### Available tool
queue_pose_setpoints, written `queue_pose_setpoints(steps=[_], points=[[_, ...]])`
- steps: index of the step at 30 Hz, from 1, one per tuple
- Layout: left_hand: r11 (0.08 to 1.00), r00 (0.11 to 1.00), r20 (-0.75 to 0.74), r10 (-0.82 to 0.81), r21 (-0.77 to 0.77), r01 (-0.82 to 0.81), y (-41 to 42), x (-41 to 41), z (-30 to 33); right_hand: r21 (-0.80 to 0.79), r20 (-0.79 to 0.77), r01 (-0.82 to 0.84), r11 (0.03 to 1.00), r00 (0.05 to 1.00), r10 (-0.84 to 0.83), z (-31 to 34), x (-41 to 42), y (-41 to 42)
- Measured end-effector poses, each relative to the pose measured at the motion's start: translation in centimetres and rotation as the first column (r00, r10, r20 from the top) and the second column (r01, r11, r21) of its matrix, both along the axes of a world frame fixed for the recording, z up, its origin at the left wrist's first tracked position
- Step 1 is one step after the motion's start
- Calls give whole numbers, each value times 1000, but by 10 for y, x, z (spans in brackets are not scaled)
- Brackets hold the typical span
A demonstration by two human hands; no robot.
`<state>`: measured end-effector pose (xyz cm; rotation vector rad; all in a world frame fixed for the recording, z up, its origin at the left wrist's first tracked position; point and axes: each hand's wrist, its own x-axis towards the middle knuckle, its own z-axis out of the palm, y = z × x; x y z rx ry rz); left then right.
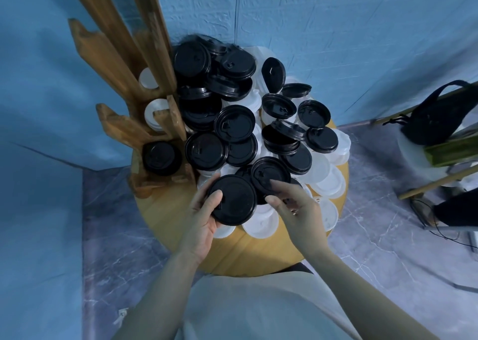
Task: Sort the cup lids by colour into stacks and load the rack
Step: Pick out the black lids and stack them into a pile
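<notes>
A heap of black lids (234,125) and white lids (327,182) covers the round wooden table (178,218). My left hand (204,218) holds a black lid (232,200) from below, thumb on its top face, over the table's near side. My right hand (292,205) reaches to another black lid (270,177) just right of it, fingertips on its near rim; the grip is unclear. The wooden rack (121,86) stands at the table's left. Its near slot holds black lids (161,157), and the slots behind hold white lids (156,111).
Blue fabric walls close in behind and on the left. A black bag (439,112) hangs on a bamboo stand at the right, with cables on the marbled floor below it. White lids (261,224) lie at the table's near edge under my hands.
</notes>
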<state>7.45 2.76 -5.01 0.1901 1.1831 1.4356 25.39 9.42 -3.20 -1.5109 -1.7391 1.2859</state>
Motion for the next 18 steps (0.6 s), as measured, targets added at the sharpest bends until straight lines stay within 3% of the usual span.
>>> queue_pose_setpoints(steps=[2,4,8,11,15,18], points=[[1000,1000,-11,27,-8,-27,-3,-6,-2,222,215,-91,971,976,42,-10,7,8],[1000,1000,-8,24,-20,-24,-4,-9,-6,332,412,-249,910,906,98,-26,10,16],[1000,1000,8,28,-10,-28,-3,-9,-6,403,524,-351,845,846,101,-42,9,25],[999,1000,-3,27,-18,-27,-3,-8,-7,469,488,-323,822,871,65,-35,9,27],[999,999,-29,27,-17,-27,-2,-8,-9,491,291,-159,856,957,11,-8,8,26],[1000,999,-44,9,-5,-10,1,-7,-7,219,-44,142,965,990,-136,27,1,21]])
